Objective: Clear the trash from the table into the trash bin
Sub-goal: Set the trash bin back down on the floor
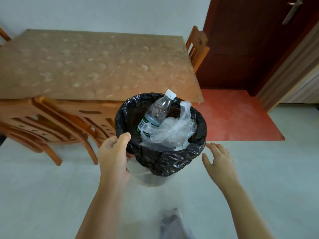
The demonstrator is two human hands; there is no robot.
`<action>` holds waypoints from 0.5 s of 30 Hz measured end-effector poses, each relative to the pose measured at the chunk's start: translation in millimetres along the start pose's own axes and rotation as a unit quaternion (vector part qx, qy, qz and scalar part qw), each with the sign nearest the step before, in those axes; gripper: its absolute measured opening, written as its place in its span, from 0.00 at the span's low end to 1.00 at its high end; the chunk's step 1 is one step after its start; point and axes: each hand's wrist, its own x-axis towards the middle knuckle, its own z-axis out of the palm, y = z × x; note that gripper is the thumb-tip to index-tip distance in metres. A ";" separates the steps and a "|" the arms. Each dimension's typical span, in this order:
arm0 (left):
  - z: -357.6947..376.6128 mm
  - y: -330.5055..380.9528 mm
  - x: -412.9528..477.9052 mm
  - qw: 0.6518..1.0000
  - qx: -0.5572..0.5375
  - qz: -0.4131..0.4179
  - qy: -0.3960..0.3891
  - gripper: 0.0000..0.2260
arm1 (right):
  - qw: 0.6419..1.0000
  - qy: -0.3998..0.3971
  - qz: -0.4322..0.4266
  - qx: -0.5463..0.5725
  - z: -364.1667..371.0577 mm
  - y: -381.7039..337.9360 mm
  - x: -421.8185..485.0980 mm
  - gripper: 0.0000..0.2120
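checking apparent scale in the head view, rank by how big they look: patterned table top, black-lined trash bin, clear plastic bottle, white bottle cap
1. Brown patterned table top
2. Black-lined trash bin, though it sits nearer the camera
3. Clear plastic bottle, partly buried under a clear plastic bag
4. White bottle cap

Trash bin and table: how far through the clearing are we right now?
Done, by the look of it: the plastic bottle and clear plastic bag sit inside the trash bin, and no trash shows on the table. In hand: the left hand grips the bin's rim; the right hand hovers open beside it. Left: probably just setting the bin down.
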 end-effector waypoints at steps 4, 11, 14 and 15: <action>-92.6 3.9 -7.4 1.000 -0.013 -0.001 0.012 0.09 | 1.000 -0.007 0.000 0.002 31.0 -45.0 -66.2 0.17; -222.9 -24.1 -4.9 0.995 0.080 -0.001 0.065 0.06 | 0.999 -0.049 -0.012 -0.004 85.0 -109.2 -151.5 0.17; -248.4 -47.4 -1.6 0.986 0.144 0.006 0.087 0.09 | 0.994 -0.103 -0.009 -0.021 109.0 -118.1 -171.0 0.17; -255.4 -54.3 0.8 0.983 0.160 0.007 0.092 0.10 | 0.993 -0.115 -0.011 -0.024 116.9 -118.6 -173.9 0.17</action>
